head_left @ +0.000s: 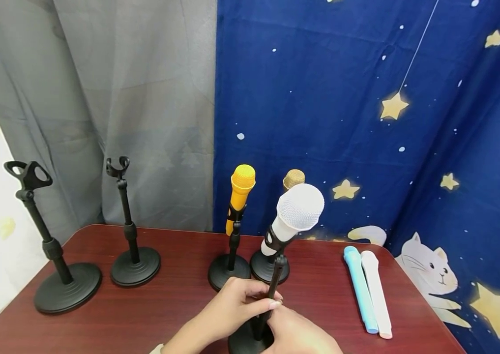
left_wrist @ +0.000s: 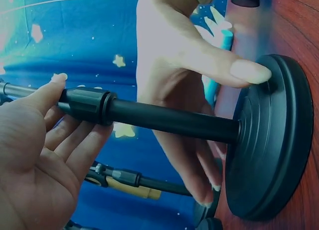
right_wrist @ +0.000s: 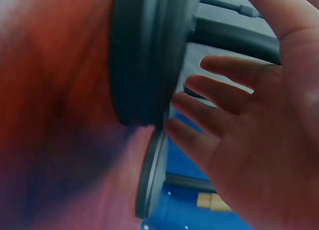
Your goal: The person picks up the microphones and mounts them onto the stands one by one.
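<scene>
A white microphone [head_left: 298, 209] sits tilted in the clip of a black desktop microphone stand [head_left: 276, 278] at the front of the table. My left hand [head_left: 227, 312] holds this stand by the collar [left_wrist: 87, 104] on its pole, thumb on one side and fingers on the other. Low beside the pole is my right hand [head_left: 300, 334], its fingers spread and fairly straight in the right wrist view. Its thumb lies over the rim of the round base [left_wrist: 271, 155]; whether it touches is unclear. Whether the base sits flat on the table cannot be told.
Behind stand a yellow microphone [head_left: 241, 189] and a gold microphone [head_left: 294, 178] on stands. Two stands without microphones, one with a looped clip [head_left: 28, 174] and one shorter [head_left: 132, 236], are at left. A blue microphone [head_left: 360, 290] and another white microphone [head_left: 377, 295] lie at right.
</scene>
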Available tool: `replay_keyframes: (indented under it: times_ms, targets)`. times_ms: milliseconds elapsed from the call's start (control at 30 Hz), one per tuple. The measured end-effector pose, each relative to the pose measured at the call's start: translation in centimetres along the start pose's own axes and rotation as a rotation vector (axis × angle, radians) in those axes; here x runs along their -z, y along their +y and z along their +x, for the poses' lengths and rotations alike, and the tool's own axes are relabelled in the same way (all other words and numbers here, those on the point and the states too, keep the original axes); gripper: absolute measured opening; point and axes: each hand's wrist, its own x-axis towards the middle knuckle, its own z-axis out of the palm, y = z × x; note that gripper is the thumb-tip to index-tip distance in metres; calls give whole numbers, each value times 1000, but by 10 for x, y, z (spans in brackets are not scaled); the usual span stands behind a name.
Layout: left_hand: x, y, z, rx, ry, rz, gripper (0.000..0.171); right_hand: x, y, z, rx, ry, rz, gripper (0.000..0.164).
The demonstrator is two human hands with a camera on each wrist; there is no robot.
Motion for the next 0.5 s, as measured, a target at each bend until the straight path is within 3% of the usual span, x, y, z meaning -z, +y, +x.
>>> replay_keyframes:
  times_ms: [67, 167, 500]
  targets:
    - [0, 0, 0, 8, -8, -6, 18, -1, 0, 0, -44, -9, -27, 70]
    - [2, 0, 0, 16, -28, -12, 19, -1, 1, 0, -44, -24, -55, 65]
    - [15, -4, 0, 80, -183, -140, 28, -1, 5, 5, 63, -49, -72, 59]
